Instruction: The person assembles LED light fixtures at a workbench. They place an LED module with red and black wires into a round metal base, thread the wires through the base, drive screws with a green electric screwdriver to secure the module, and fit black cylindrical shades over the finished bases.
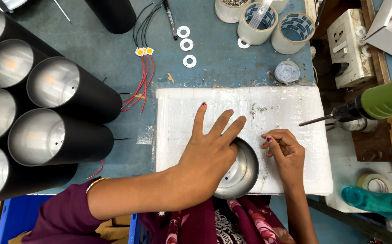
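- Left hand (209, 151), fingers spread, presses the metal reflector (241, 174) flat on the white pad (286, 108).
- Right hand (286, 149) pinches something tiny beside its rim.
- Black tubes (65, 95) stacked left; drill (363, 106) idle.

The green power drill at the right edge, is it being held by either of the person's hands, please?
No, the green power drill lies untouched, while the left hand rests on the round metal reflector cup and the right hand pinches beside it.
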